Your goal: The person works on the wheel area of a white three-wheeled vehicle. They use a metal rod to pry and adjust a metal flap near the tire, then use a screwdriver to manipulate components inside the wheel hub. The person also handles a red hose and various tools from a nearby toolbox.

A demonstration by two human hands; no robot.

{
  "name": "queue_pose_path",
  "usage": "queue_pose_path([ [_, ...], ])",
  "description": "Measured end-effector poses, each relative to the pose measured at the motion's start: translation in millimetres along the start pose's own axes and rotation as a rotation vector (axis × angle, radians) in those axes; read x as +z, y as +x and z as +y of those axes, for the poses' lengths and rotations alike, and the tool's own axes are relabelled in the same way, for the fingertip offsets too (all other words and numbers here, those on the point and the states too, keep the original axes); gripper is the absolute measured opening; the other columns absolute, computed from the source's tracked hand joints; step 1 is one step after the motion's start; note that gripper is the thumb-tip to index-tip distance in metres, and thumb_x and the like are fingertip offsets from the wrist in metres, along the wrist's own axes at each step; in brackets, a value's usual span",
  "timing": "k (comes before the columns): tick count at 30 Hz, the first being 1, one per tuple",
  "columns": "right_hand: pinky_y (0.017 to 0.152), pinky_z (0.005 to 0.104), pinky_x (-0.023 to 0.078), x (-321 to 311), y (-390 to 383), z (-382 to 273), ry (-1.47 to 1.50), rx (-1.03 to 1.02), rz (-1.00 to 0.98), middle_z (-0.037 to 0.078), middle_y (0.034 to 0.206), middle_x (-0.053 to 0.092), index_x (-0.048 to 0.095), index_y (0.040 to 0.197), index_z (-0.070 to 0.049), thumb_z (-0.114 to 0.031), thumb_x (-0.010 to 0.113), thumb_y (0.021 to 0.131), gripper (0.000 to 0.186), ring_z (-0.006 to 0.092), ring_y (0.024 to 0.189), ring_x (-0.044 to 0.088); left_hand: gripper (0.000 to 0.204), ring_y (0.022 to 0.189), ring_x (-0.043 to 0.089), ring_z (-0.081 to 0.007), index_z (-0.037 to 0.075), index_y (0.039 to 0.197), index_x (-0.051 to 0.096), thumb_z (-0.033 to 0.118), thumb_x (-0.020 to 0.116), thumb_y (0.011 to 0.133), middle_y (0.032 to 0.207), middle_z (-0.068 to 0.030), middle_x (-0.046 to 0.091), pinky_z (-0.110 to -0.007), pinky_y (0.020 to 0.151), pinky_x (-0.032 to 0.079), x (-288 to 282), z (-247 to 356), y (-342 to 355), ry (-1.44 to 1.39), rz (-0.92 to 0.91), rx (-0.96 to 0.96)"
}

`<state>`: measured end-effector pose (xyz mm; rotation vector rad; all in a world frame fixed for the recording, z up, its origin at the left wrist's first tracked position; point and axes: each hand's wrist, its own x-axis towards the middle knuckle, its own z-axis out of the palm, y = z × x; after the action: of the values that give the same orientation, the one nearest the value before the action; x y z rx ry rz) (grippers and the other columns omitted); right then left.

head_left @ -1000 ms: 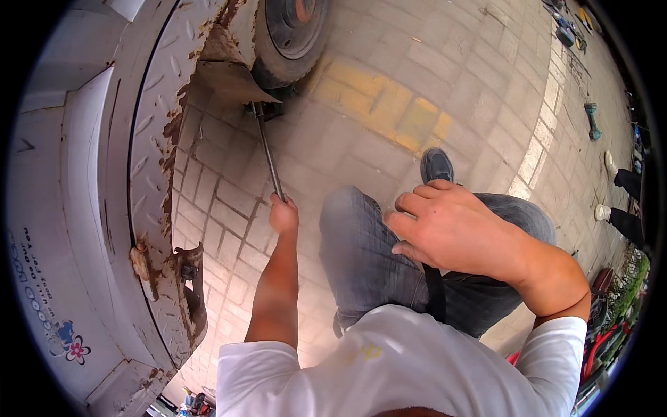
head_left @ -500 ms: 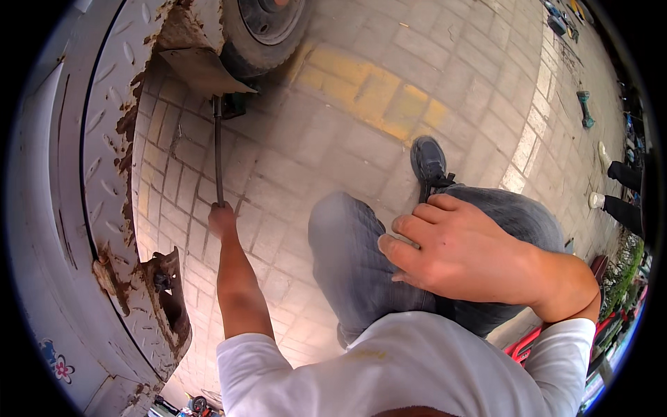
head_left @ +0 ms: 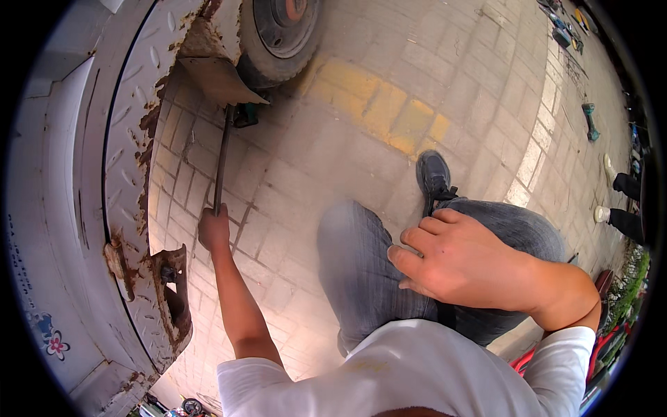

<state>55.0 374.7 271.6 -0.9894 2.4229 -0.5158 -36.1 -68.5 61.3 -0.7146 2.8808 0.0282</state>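
My left hand (head_left: 212, 226) grips the lower end of a long dark metal bar (head_left: 224, 156), whose far end meets a dark green device (head_left: 248, 115), probably a jack, beneath a bent metal flap (head_left: 215, 80) near a wheel (head_left: 278, 31). My right hand (head_left: 438, 254) hovers over or rests on my bent leg in grey jeans, fingers loosely curled and apart, with nothing visible in them. Left of the bar runs a rusty tread-plate edge (head_left: 132, 160) of a vehicle, with a broken bracket (head_left: 170, 292) hanging low on it.
Pale paving (head_left: 486, 83) with faded yellow paint (head_left: 375, 104). A green cordless tool (head_left: 590, 121) lies right, more tools (head_left: 566, 35) at top right. Another person's shoes and dark legs (head_left: 622, 219) are at the right edge, near plants and a red object (head_left: 601, 354).
My left hand and the bar have swung left since a second ago, the bar now more upright in view. My right hand sits slightly lower. The view has shifted a little.
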Motion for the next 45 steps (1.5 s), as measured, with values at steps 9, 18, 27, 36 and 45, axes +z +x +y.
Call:
queue_pose_path([
  [9, 0.068, 0.0344, 0.044, -2.1, 25.7, 3.6, 0.053, 0.006, 0.157, 0.007, 0.078, 0.055, 0.056, 0.087, -0.005, -0.026, 0.071, 0.076, 0.028, 0.0244, 0.076, 0.057, 0.047, 0.091, 0.063, -0.0371, 0.006, 0.092, 0.069, 0.049, 0.053, 0.08, 0.093, -0.0175, 0.068, -0.049, 0.078, 0.049, 65.5, -27.1, 14.7, -0.052, -0.139, -0.119],
  [18, 0.069, 0.0357, 0.045, -0.8, 63.0, 4.6, 0.049, 0.083, 0.182, 0.009, 0.078, 0.056, 0.057, 0.082, -0.004, -0.026, 0.068, 0.078, 0.025, 0.025, 0.076, 0.058, 0.045, 0.084, 0.064, -0.0384, 0.006, 0.089, 0.068, 0.046, 0.049, 0.081, 0.088, -0.019, 0.068, -0.049, 0.075, 0.051, 115.4, -13.1, 5.2, -0.022, -0.009, -0.209],
  [27, 0.065, 0.0357, 0.044, 9.4, 39.9, 7.5, 0.062, 0.027, 0.176, 0.008, 0.073, 0.056, 0.056, 0.076, -0.005, -0.025, 0.067, 0.078, 0.023, 0.0246, 0.073, 0.058, 0.041, 0.079, 0.065, -0.0377, 0.007, 0.086, 0.067, 0.045, 0.049, 0.082, 0.084, -0.0176, 0.068, -0.049, 0.069, 0.052, 112.5, -32.2, 24.4, 0.034, 0.02, -0.104],
  [36, 0.063, 0.0315, 0.042, 5.6, -3.0, 21.1, -0.097, -0.026, 0.161, 0.006, 0.072, 0.055, 0.059, 0.078, -0.007, -0.021, 0.065, 0.072, 0.016, 0.0202, 0.071, 0.057, 0.075, 0.124, 0.043, -0.037, 0.011, 0.132, 0.041, 0.063, 0.052, 0.08, 0.137, -0.0148, 0.042, -0.059, 0.098, 0.034, 87.9, -3.7, 24.5, 0.25, -0.205, -0.336],
  [45, 0.07, 0.0423, 0.048, 2.0, 30.7, 106.3, 0.455, 0.285, 0.473, 0.011, 0.087, 0.063, 0.064, 0.09, -0.005, -0.023, 0.065, 0.079, 0.022, 0.0314, 0.084, 0.061, 0.049, 0.107, 0.058, -0.0359, 0.002, 0.118, 0.058, 0.036, 0.059, 0.083, 0.118, -0.0205, 0.059, -0.042, 0.091, 0.047, 56.0, 262.0, -75.0, -0.227, -0.499, 0.441],
])
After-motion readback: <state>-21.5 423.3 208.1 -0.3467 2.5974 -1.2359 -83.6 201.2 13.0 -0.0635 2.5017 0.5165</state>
